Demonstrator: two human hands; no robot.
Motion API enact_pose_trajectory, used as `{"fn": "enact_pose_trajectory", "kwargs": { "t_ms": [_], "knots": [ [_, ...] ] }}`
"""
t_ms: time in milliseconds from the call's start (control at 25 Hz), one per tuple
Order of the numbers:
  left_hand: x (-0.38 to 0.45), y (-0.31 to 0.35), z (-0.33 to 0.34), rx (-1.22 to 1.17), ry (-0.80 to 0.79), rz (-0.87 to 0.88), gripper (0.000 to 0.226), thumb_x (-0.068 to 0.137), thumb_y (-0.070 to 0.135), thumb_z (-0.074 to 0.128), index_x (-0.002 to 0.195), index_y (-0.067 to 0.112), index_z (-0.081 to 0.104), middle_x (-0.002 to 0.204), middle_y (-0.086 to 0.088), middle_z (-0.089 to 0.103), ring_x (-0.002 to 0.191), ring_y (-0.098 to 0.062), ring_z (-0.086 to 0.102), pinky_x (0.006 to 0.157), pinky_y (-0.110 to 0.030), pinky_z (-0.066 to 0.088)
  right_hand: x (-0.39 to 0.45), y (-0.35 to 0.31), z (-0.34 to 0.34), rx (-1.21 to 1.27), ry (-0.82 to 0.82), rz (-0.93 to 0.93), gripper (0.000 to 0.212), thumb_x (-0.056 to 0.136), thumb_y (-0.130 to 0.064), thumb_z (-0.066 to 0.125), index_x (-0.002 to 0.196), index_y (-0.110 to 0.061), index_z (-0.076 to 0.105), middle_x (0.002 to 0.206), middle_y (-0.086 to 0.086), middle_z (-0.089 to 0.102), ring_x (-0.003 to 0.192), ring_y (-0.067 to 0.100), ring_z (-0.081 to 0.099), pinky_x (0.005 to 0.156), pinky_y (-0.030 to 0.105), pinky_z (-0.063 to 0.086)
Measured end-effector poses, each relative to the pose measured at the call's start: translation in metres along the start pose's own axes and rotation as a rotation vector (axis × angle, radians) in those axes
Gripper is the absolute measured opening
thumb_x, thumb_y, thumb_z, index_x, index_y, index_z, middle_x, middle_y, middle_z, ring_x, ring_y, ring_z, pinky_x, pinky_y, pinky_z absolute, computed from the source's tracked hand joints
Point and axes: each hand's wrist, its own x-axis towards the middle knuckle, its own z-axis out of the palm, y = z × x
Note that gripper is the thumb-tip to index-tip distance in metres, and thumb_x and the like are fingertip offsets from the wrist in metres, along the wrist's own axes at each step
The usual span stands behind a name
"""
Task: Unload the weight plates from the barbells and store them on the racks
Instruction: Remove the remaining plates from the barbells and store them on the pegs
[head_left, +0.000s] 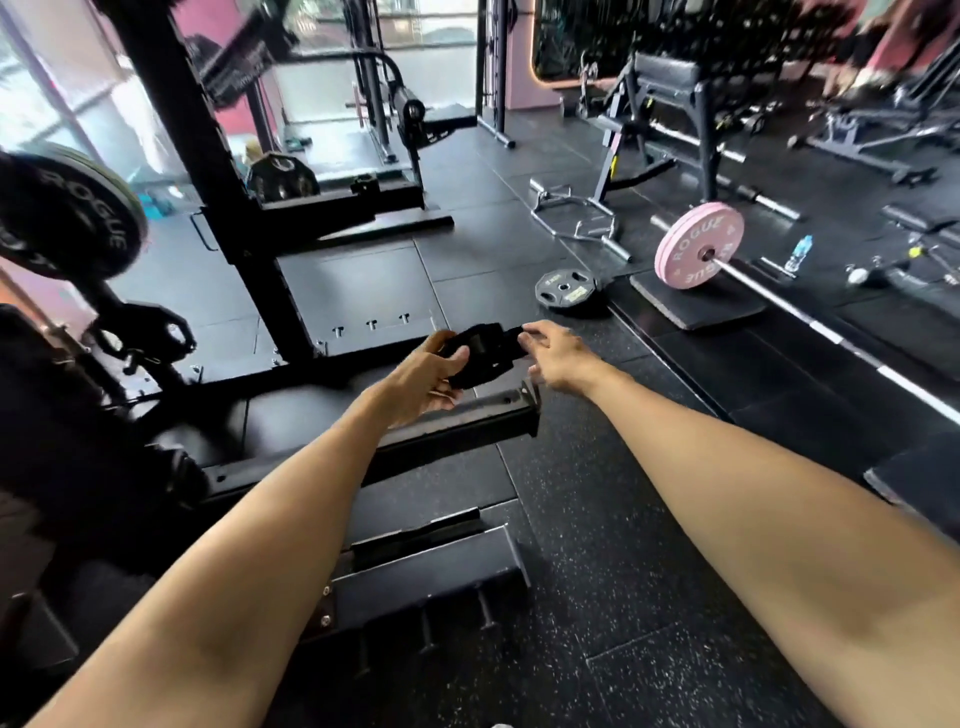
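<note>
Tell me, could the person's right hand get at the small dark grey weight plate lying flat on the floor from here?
Probably yes. The right hand only touches the black clip that the left hand grips, and nothing blocks the floor up to the small dark grey weight plate, though a lean forward looks needed.

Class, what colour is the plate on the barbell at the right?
Pink, with white lettering; the plate shows in the head view.
</note>
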Motion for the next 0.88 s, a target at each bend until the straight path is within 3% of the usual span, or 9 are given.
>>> {"fn": "enact_pose_trajectory", "kwargs": {
  "t_ms": [80,160,240,400,520,600,760,880],
  "knots": [
    [-0.053,0.021,0.008,-0.046,0.037,0.066,0.002,0.102,0.029,0.044,0.103,0.028,0.045,0.080,-0.012,0.051,0.052,-0.019,0.046,0.043,-0.022,0.041,-0.047,-0.026,-0.012,0.075,0.015,-0.054,0.039,0.100,-0.026,0.049,0.134,-0.007,0.047,0.118,0.012,0.065,0.079,0.020,0.060,0.056,0.024,0.049],
    [-0.106,0.042,0.016,-0.041,0.103,0.109,0.013,0.102,0.036,0.041,0.108,0.025,0.039,0.078,-0.011,0.050,0.052,-0.018,0.044,0.044,-0.024,0.042,-0.097,-0.055,-0.021,0.154,0.009,-0.098,0.037,0.100,-0.025,0.048,0.132,-0.006,0.048,0.094,0.010,0.066,0.065,0.018,0.060,0.047,0.025,0.045],
    [-0.155,0.063,0.020,-0.022,0.168,0.138,0.024,0.101,0.044,0.040,0.110,0.023,0.033,0.077,-0.010,0.052,0.052,-0.017,0.046,0.048,-0.025,0.044,-0.144,-0.086,-0.028,0.219,-0.010,-0.143,0.034,0.101,-0.027,0.046,0.129,-0.007,0.049,0.083,0.010,0.065,0.065,0.022,0.063,0.053,0.029,0.048],
    [-0.258,0.107,0.020,-0.018,0.290,0.198,0.036,0.097,0.054,0.039,0.103,0.020,0.028,0.063,-0.005,0.059,0.045,-0.014,0.051,0.055,-0.030,0.043,-0.237,-0.156,-0.033,0.367,-0.077,-0.232,0.028,0.102,-0.028,0.043,0.124,-0.012,0.045,0.095,0.019,0.066,0.072,0.030,0.068,0.065,0.036,0.056],
    [-0.317,0.130,0.012,-0.035,0.329,0.207,0.040,0.097,0.055,0.031,0.095,0.018,0.042,0.055,0.000,0.061,0.052,-0.015,0.047,0.062,-0.032,0.041,-0.295,-0.198,-0.032,0.428,-0.131,-0.268,0.024,0.100,-0.028,0.047,0.116,-0.011,0.041,0.095,0.020,0.066,0.074,0.031,0.069,0.073,0.042,0.058],
    [-0.350,0.141,0.004,-0.025,0.329,0.184,0.053,0.096,0.060,0.024,0.095,0.014,0.051,0.056,-0.001,0.061,0.052,-0.016,0.046,0.062,-0.030,0.041,-0.326,-0.219,-0.030,0.428,-0.136,-0.298,0.028,0.099,-0.030,0.049,0.116,-0.009,0.042,0.090,0.020,0.067,0.073,0.030,0.070,0.070,0.040,0.058],
    [-0.415,0.156,-0.004,-0.046,0.363,0.199,0.055,0.092,0.060,0.026,0.101,0.011,0.049,0.051,-0.002,0.060,0.044,-0.016,0.054,0.058,-0.027,0.041,-0.382,-0.256,-0.022,0.385,-0.115,-0.352,0.044,0.098,-0.035,0.050,0.128,-0.004,0.041,0.084,0.017,0.066,0.070,0.029,0.072,0.058,0.033,0.057],
    [-0.459,0.159,-0.003,-0.034,0.315,0.199,0.063,0.088,0.064,0.025,0.095,0.008,0.054,0.057,-0.004,0.061,0.051,-0.018,0.053,0.056,-0.026,0.041,-0.424,-0.272,-0.016,0.370,-0.086,-0.374,0.043,0.099,-0.034,0.049,0.126,0.000,0.044,0.084,0.017,0.064,0.072,0.031,0.071,0.059,0.033,0.056]
  ]
}}
